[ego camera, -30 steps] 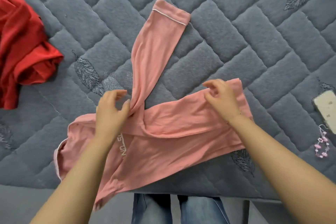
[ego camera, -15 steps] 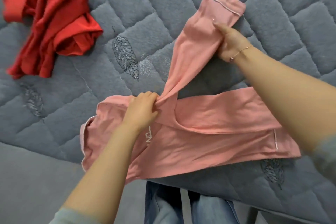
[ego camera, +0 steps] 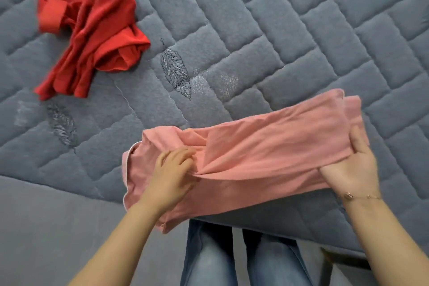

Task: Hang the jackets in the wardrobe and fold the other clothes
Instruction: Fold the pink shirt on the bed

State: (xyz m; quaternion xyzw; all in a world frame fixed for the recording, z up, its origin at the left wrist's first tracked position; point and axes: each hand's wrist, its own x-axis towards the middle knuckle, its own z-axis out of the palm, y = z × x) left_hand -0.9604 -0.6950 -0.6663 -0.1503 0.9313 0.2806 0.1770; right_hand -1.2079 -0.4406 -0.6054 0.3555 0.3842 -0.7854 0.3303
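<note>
The pink garment (ego camera: pixel 262 153) lay across the near edge of the grey quilted bed cover (ego camera: pixel 290 37), folded into a long horizontal band with one layer doubled over another. Thin white piping ran along its curved left end, and creases gathered in the middle where the cloth bunched. Its lower left corner hung just past the edge of the bed, above your jeans (ego camera: pixel 209 255).

Your left hand (ego camera: pixel 173 176) rested palm-down on the left part of the garment, its fingers curled into the bunched fabric at the fold. Your right hand (ego camera: pixel 352 169) gripped the right end, thumb on top of the upper layer and fingers beneath it, lifting that edge slightly. A thin bracelet (ego camera: pixel 362 197) sat on your right wrist.

The red garment (ego camera: pixel 92 28) lay crumpled at the upper left of the bed cover, well apart from the pink one.

Half a second earlier, the long pink section stretched diagonally away up the bed, with your right hand holding it near its cuff. That section had since been brought down across the body of the garment, and your right hand had travelled with it to the right end. Your left hand had kept its place at the fold.
</note>
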